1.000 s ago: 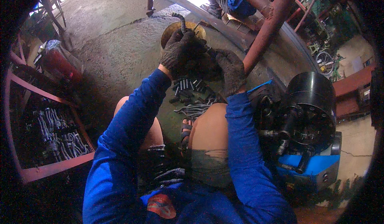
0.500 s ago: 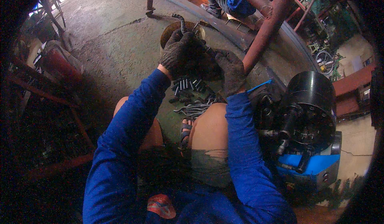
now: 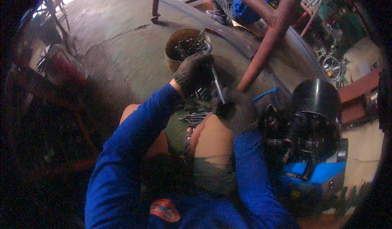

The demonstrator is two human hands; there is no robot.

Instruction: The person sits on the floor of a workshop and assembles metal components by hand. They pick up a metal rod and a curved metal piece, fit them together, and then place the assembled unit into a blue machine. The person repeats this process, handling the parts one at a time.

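Both hands in grubby dark knit gloves here, with a straight silvery-grey metal rod (image 3: 218, 85) slanting between them above the floor (image 3: 122, 65). The left hand's (image 3: 194, 70) grip is curled round the rod's upper end, just in front of a rusty round metal can (image 3: 172, 63) full of small dark metal bits. The right hand (image 3: 239, 111) is at the lower end, but it's blurry, so can't tell how tight that grip is. Down below there's a bunch of grey ribbed rods (image 3: 195, 118), plus a black metal cylinder (image 3: 316, 99) off right.
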